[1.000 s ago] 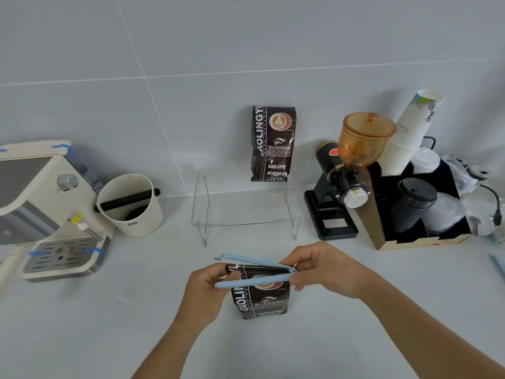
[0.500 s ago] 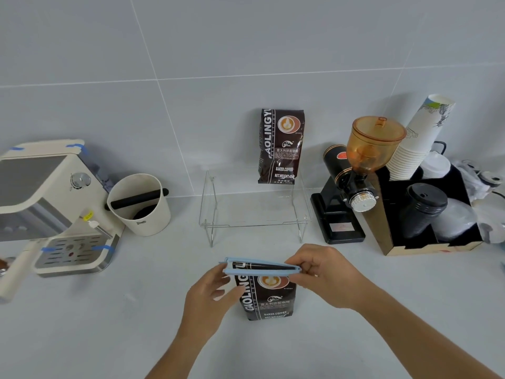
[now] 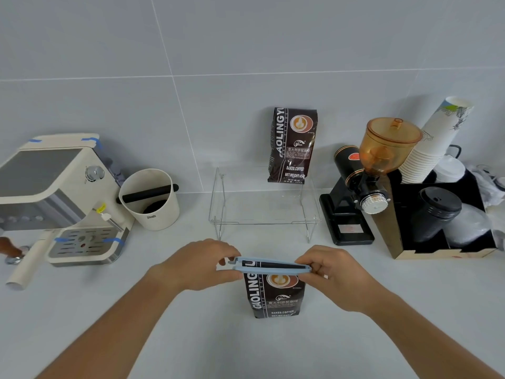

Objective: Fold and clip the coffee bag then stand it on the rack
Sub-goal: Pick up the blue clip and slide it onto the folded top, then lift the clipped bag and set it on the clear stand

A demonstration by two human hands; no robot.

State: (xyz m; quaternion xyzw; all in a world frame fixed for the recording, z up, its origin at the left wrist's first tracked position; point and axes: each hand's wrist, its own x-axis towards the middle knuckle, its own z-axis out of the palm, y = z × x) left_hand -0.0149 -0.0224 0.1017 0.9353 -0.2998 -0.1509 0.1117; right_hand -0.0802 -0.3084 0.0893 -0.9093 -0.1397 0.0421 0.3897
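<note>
1. Pinching both ends of a pale blue sealing clip, the person works over the coffee bag in the head view; the bag stands upright on the counter, near its front edge and between the two hands.
2. The left hand has its fingers clamped on the clip's latch end, and the right hand grips the hinge end.
3. The bag's top looks folded over and the clip's two bars lie across it, nearly parallel. The latch end seems not quite snapped, though I cannot tell for sure.
4. Judging from this, folding is done and clipping is almost finished; lifting the bag onto the clear acrylic rack is left.
5. A second coffee bag already stands at the rack's back right, leaning on the wall, so the free room is to its left and front.
6. Beside the rack sit a cream knock box and an espresso machine on the left, a coffee grinder and a stack of paper cups on the right; none blocks the straight path forward.
</note>
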